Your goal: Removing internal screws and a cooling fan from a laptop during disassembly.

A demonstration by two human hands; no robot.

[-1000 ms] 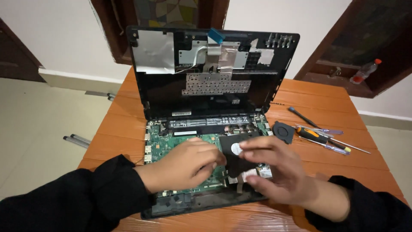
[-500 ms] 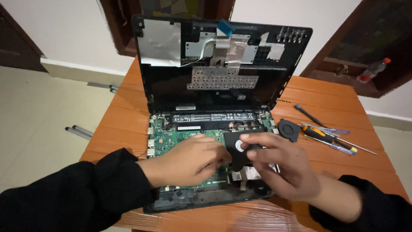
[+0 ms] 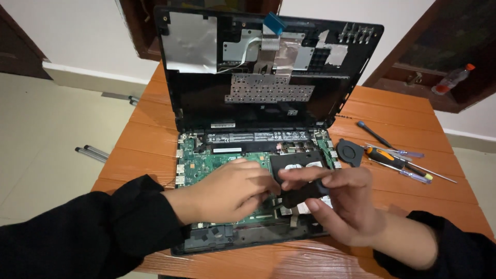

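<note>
Both hands are down inside the opened laptop base (image 3: pixel 217 243). The left hand (image 3: pixel 230 188) rests on the green circuit board (image 3: pixel 206 165), fingers curled, fingertips touching the edge of the black plastic cover piece (image 3: pixel 299 175); whether its grip is closed on that piece I cannot tell. The right hand (image 3: pixel 341 204) has its grip pinched on the same black piece, thumb and fingers clamping it just above the board. Right of this hand, a small round black fan (image 3: pixel 350 152) lies on the wooden worktop (image 3: pixel 403 113), with screwdrivers (image 3: pixel 400 160) beyond. Behind both hands, the lifted top case (image 3: pixel 268 67) stands upright, silver foil and a blue ribbon tab (image 3: pixel 273 23) showing.
</note>
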